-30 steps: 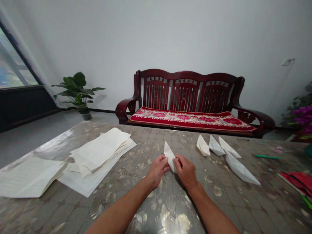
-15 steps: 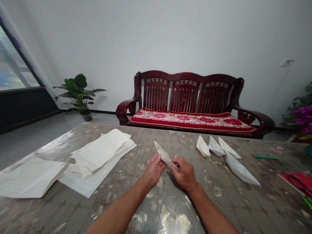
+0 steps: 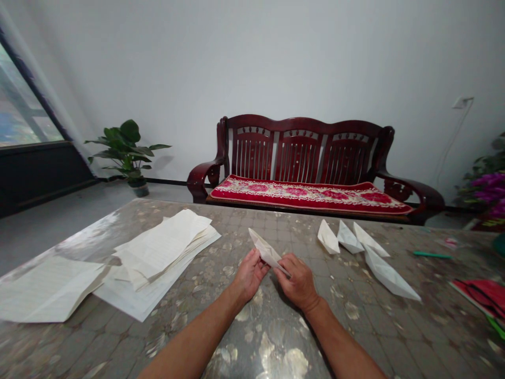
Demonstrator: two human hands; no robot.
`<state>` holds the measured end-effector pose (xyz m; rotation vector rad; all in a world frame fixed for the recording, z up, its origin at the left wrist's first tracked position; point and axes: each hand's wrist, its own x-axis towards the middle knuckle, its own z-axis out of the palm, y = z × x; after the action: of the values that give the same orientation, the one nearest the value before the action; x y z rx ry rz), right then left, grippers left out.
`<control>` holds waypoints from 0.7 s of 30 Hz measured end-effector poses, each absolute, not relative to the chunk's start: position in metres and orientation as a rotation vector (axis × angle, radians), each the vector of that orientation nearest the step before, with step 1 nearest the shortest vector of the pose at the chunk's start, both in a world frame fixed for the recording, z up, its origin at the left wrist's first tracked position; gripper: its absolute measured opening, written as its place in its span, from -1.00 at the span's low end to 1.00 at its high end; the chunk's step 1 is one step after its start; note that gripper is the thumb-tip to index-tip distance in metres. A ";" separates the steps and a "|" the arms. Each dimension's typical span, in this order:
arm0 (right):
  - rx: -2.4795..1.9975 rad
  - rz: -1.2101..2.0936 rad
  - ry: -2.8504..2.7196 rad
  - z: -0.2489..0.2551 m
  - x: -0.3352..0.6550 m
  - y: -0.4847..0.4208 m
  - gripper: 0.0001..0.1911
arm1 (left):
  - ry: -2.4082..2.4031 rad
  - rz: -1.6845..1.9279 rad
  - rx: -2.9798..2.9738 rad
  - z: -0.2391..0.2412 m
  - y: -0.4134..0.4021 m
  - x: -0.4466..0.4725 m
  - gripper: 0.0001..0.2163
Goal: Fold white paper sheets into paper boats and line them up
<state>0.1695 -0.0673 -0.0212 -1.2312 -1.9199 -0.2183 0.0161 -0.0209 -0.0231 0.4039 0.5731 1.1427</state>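
Note:
Between my hands, just above the table, is a folded paper boat [image 3: 263, 249], white and narrow, tilted with its far tip up to the left. My left hand [image 3: 251, 273] pinches its lower side, thumb on top. At the near right end, my right hand [image 3: 296, 280] is closed round the paper; its fingertips partly hide that tip. Several finished-looking paper boats sit to the right, among them a small one [image 3: 328, 237] and a longer one [image 3: 391, 273].
On the left lie a stack of paper sheets [image 3: 165, 245] and a folded sheet [image 3: 47, 287]. A green pen [image 3: 432, 255] and a red booklet [image 3: 479, 295] are at the right of the patterned table [image 3: 189, 337]. Beyond stands a wooden bench [image 3: 300, 150].
The paper boat in my hands has turned very slightly, showing a bit more of its upper side. Both hands keep their hold in nearly the same place.

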 end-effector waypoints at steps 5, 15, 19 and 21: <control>-1.223 -0.215 -1.914 -0.022 0.171 -0.067 -0.87 | 0.576 1.128 0.443 -0.022 -0.021 0.017 -0.84; -1.260 -0.257 -1.910 -0.025 0.174 -0.066 -0.81 | 0.508 1.114 0.602 -0.020 -0.027 0.019 -0.65; -1.264 -0.290 -1.936 -0.024 0.174 -0.066 -0.80 | 0.508 1.100 0.626 -0.020 -0.026 0.019 -0.64; -1.269 -0.307 -1.942 -0.024 0.174 -0.066 -0.80 | 0.522 1.097 0.627 -0.019 -0.026 0.019 -0.65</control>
<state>0.1740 -0.0659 -0.0238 -1.2692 -1.9422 -0.3070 0.0188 -0.0259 -0.0195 0.6270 0.5217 1.0970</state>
